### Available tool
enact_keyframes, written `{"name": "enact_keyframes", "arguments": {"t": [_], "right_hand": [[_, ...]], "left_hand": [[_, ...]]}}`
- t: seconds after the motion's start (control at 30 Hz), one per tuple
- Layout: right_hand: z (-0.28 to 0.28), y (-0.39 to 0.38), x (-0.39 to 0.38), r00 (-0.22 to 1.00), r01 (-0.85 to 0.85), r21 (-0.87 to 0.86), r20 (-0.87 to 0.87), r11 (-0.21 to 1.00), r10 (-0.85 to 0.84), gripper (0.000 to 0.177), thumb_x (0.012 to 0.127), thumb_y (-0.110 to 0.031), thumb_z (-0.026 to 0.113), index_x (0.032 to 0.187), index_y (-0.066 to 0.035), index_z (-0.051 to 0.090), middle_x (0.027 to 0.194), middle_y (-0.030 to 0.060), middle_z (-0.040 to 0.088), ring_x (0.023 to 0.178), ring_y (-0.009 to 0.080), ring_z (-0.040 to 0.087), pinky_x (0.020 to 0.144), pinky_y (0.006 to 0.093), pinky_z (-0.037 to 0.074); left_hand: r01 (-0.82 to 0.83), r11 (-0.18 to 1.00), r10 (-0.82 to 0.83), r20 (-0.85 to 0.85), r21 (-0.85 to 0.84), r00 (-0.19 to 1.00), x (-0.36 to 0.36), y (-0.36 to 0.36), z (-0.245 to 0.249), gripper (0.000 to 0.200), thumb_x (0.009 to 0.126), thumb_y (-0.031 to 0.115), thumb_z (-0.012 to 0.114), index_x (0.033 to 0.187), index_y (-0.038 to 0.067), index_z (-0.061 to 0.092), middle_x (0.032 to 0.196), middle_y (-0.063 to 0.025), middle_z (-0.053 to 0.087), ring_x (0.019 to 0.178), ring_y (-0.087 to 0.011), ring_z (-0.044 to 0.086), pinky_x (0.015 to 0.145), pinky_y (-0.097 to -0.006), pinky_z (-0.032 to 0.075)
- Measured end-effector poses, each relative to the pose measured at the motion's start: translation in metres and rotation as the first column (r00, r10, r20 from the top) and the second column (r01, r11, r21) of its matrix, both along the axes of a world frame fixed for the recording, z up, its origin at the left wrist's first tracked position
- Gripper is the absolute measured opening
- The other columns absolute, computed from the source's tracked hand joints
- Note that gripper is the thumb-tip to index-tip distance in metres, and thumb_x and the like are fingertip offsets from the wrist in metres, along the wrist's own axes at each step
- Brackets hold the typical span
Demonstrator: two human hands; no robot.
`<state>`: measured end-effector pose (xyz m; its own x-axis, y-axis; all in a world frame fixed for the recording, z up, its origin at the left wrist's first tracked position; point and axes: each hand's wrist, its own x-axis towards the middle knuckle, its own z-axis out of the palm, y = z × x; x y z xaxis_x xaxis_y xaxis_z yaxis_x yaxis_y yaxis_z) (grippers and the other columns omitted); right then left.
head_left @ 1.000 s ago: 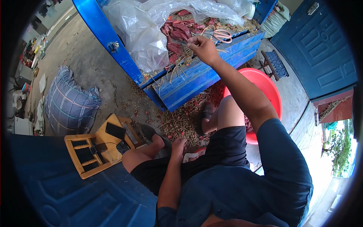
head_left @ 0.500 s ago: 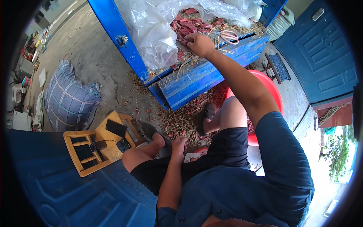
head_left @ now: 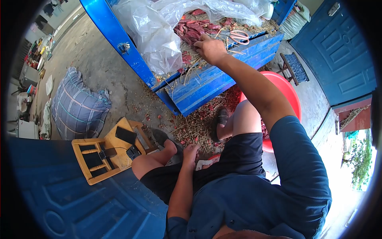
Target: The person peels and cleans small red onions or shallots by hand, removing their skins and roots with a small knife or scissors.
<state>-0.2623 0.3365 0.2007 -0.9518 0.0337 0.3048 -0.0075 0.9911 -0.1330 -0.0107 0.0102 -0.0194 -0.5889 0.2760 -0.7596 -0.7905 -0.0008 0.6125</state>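
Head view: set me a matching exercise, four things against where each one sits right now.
Things:
1 scissors
2 red basin
3 phone
4 right hand

Places:
A on the wooden stool
B on the dried chillies
C at the edge of the blue cart
D on the concrete floor

Pairs: 1-C, 2-D, 3-A, 4-B

Dark blue short-sleeved shirt (head_left: 254, 191), dark shorts (head_left: 234, 159), sandals (head_left: 221, 119).
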Motion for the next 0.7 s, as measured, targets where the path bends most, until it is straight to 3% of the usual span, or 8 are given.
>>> {"name": "enact_keyframes", "arguments": {"t": [0.17,0.37,0.43,0.47,0.57,0.63,0.7], "right_hand": [[-0.005,0.002,0.001,0.994,-0.108,-0.012,-0.032,0.994,0.107,0.023,0.091,-0.024,0.059,0.111,-0.021,0.072,0.115,0.0062,0.059,0.099,0.0267,0.066,0.084,0.0408,0.054],[0.005,0.001,-0.002,0.992,-0.045,0.009,0.12,0.999,0.043,0.031,0.09,-0.028,0.058,0.118,-0.022,0.069,0.115,0.0075,0.063,0.103,0.0289,0.065,0.088,0.0426,0.053],[-0.001,0.014,-0.016,0.995,0.059,-0.307,0.096,0.95,-0.031,0.037,0.088,-0.031,0.059,0.123,-0.021,0.066,0.117,0.0101,0.066,0.108,0.0308,0.064,0.093,0.0437,0.051],[-0.004,0.023,-0.023,0.987,0.148,-0.339,0.108,0.929,-0.117,0.04,0.086,-0.03,0.061,0.124,-0.02,0.065,0.117,0.0123,0.068,0.11,0.0315,0.063,0.095,0.0435,0.05],[0.006,0.026,-0.013,0.955,0.257,-0.211,0.203,0.943,-0.215,0.038,0.085,-0.03,0.061,0.121,-0.02,0.067,0.117,0.013,0.068,0.109,0.0304,0.064,0.095,0.0424,0.05],[0.002,0.03,-0.012,0.956,0.23,-0.24,0.239,0.943,-0.172,0.032,0.086,-0.03,0.061,0.116,-0.019,0.069,0.113,0.013,0.069,0.108,0.0304,0.065,0.094,0.0432,0.05],[-0.004,0.033,-0.011,0.97,0.198,-0.211,0.184,0.957,-0.16,0.033,0.085,-0.031,0.064,0.113,-0.014,0.07,0.105,0.0125,0.072,0.095,0.0295,0.068,0.087,0.0401,0.053]], "left_hand": [[-0.017,1.0,0.017,0.011,0.024,1.0,-0.001,-0.002,-0.004,0.009,0.085,0.014,0.066,0.081,0.011,0.059,0.063,0.0043,0.05,0.05,-0.006,0.045,0.046,-0.0222,0.035],[0.008,0.999,-0.007,-0.029,0.032,1.0,0.0,0.0,-0.005,0.008,0.085,0.013,0.065,0.082,0.01,0.059,0.063,0.0039,0.05,0.051,-0.0067,0.046,0.047,-0.0234,0.036],[0.006,1.0,-0.006,-0.031,-0.002,0.999,0.0,0.0,-0.004,0.007,0.085,0.012,0.065,0.082,0.009,0.059,0.063,0.0037,0.05,0.051,-0.0072,0.046,0.047,-0.0239,0.036],[-0.002,1.0,0.002,-0.031,0.002,1.0,-0.001,0.0,-0.004,0.007,0.085,0.012,0.065,0.082,0.009,0.059,0.063,0.0037,0.05,0.051,-0.0072,0.046,0.047,-0.0239,0.036],[-0.022,0.999,0.022,-0.005,0.029,1.0,0.0,-0.004,-0.004,0.007,0.084,0.013,0.065,0.082,0.009,0.059,0.063,0.0035,0.05,0.051,-0.0075,0.046,0.047,-0.0239,0.036],[-0.011,1.0,0.011,-0.02,0.022,1.0,-0.002,-0.002,-0.004,0.007,0.084,0.013,0.065,0.082,0.009,0.059,0.063,0.0033,0.05,0.051,-0.0076,0.046,0.046,-0.0238,0.036],[-0.014,1.0,0.015,-0.026,0.027,1.0,-0.002,0.0,-0.002,0.007,0.084,0.012,0.065,0.082,0.009,0.059,0.063,0.0033,0.05,0.05,-0.0076,0.045,0.046,-0.0238,0.035]]}}
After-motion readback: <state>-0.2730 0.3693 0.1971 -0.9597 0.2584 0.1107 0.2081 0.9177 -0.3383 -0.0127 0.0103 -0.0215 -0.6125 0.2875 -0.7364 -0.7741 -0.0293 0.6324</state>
